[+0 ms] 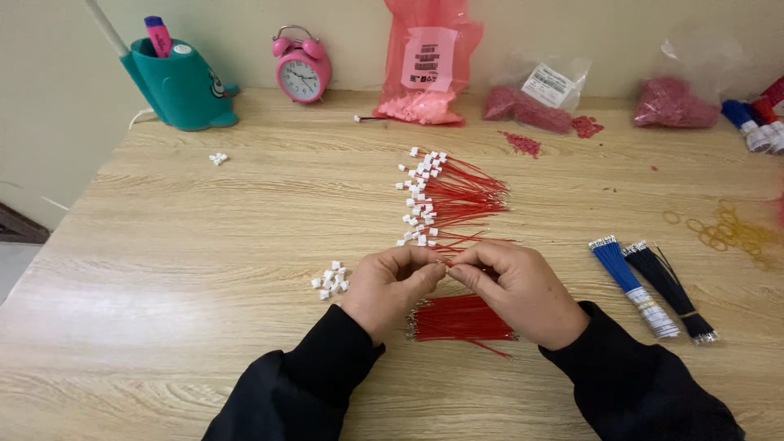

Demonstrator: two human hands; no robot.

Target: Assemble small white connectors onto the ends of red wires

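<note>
Red wire (447,263), thin and short, is pinched between both hands at the middle of the wooden table (204,245). Left hand (390,287) has thumb and forefinger closed together on one end; whether a white connector sits under them cannot be told. Right hand (516,290) has fingertips closed on the same wire, touching the left fingertips. Bare red wires (461,318) lie bundled directly beneath the hands. Finished wires with white connectors (445,196) are fanned out just beyond the hands. Loose white connectors (331,280) sit just beside the left hand. Blue wire bundle (633,286) and black wire bundle (671,290) lie side by side right of the right hand. Pink alarm clock (301,67) stands at the far edge.
</note>
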